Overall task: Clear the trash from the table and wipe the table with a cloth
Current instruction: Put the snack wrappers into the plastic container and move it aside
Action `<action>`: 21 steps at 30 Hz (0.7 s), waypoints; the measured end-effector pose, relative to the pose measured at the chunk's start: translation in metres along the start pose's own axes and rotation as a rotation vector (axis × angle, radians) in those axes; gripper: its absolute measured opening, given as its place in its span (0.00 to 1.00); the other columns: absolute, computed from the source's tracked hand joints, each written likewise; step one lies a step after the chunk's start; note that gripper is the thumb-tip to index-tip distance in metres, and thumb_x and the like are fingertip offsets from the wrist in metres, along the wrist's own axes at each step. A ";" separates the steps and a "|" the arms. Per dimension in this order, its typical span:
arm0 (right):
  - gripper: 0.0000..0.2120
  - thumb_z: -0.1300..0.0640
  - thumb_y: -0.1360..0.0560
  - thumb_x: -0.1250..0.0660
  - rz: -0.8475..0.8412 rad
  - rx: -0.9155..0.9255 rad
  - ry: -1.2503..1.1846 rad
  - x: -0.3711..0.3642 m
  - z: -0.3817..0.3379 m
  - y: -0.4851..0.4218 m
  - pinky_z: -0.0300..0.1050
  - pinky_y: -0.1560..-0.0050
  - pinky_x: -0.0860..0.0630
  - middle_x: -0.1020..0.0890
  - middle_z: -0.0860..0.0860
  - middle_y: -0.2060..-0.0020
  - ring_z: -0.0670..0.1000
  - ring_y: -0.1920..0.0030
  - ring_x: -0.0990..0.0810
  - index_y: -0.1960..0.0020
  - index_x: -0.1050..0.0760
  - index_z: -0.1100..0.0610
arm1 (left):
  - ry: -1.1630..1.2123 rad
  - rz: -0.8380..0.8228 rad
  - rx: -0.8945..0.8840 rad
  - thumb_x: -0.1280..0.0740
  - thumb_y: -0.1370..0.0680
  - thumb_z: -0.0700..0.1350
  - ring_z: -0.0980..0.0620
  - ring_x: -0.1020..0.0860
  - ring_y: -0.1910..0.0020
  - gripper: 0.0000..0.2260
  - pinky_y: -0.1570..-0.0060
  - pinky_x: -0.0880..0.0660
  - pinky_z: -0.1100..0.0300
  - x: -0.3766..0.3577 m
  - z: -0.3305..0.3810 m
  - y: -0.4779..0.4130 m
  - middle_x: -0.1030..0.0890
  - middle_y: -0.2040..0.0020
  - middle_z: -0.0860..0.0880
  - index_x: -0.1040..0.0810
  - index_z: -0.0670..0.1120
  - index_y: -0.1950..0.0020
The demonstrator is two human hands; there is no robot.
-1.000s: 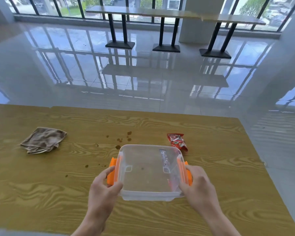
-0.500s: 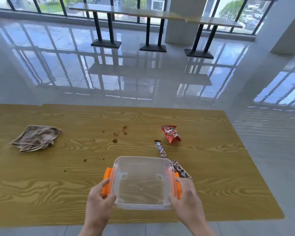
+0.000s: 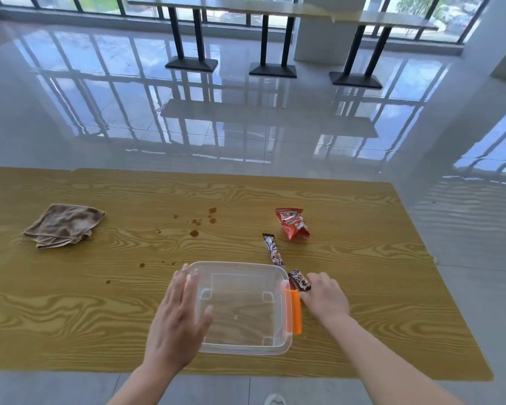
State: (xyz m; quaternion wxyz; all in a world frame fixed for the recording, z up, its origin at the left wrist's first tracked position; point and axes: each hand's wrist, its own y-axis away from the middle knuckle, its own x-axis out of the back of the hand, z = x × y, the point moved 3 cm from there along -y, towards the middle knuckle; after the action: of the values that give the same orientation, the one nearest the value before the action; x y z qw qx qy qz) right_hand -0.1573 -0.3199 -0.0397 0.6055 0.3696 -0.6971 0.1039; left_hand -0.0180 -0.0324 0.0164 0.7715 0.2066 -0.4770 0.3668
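A clear plastic box with orange side clips rests on the wooden table near its front edge. My left hand lies flat and open against the box's left side. My right hand is to the right of the box, fingers touching the near end of a dark stick wrapper. A second dark stick wrapper lies just beyond, and a red snack wrapper lies farther back. A crumpled brown cloth sits at the left. Brown stains dot the table's middle.
The table's right edge and front edge drop to a glossy tiled floor. Far behind stands a long counter on black legs by the windows. A shoe tip shows below the front edge.
The box has been set down on the table. Both hands let go of its orange clips; my right hand moved right onto the near stick wrapper, my left hand opened flat.
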 end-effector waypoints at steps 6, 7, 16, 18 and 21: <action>0.02 0.59 0.22 0.38 -0.006 -0.015 -0.009 -0.004 0.008 0.000 0.46 0.58 0.25 0.25 0.50 0.56 0.53 0.53 0.23 0.51 0.27 0.55 | -0.069 -0.016 -0.016 0.50 0.23 0.58 0.48 0.49 0.20 0.34 0.25 0.47 0.55 -0.011 -0.003 -0.003 0.47 0.19 0.46 0.43 0.41 0.21; 0.03 0.59 0.23 0.36 0.031 -0.023 -0.089 0.003 0.008 0.004 0.44 0.63 0.28 0.24 0.50 0.57 0.53 0.56 0.23 0.50 0.25 0.56 | -0.079 -0.017 -0.022 0.50 0.23 0.57 0.48 0.49 0.20 0.34 0.24 0.47 0.55 -0.012 -0.004 -0.003 0.47 0.19 0.46 0.43 0.41 0.21; 0.10 0.56 0.28 0.30 0.283 0.535 -0.284 0.070 -0.090 0.089 0.39 0.62 0.31 0.21 0.46 0.57 0.48 0.59 0.24 0.47 0.21 0.50 | -0.104 -0.022 -0.002 0.44 0.24 0.53 0.47 0.46 0.21 0.34 0.24 0.44 0.54 -0.014 -0.006 -0.003 0.48 0.19 0.44 0.44 0.40 0.21; 0.02 0.56 0.27 0.36 0.031 0.554 -0.079 0.044 -0.116 0.088 0.43 0.58 0.33 0.21 0.50 0.57 0.52 0.57 0.25 0.55 0.25 0.51 | -0.111 -0.020 0.023 0.45 0.24 0.53 0.47 0.47 0.21 0.35 0.25 0.43 0.55 -0.013 -0.006 -0.002 0.50 0.19 0.43 0.47 0.39 0.21; 0.06 0.57 0.25 0.37 -0.165 0.501 0.166 0.015 -0.131 0.078 0.52 0.42 0.30 0.20 0.57 0.51 0.58 0.49 0.23 0.52 0.24 0.57 | -0.113 -0.019 0.032 0.48 0.25 0.55 0.48 0.48 0.20 0.36 0.24 0.44 0.54 -0.014 -0.006 -0.002 0.51 0.19 0.43 0.49 0.38 0.21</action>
State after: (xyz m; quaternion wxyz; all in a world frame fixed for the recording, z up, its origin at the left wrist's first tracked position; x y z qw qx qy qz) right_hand -0.1068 -0.1930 0.0296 0.5568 0.5536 -0.5652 0.2530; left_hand -0.0169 -0.0352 0.0017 0.7434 0.2438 -0.5117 0.3549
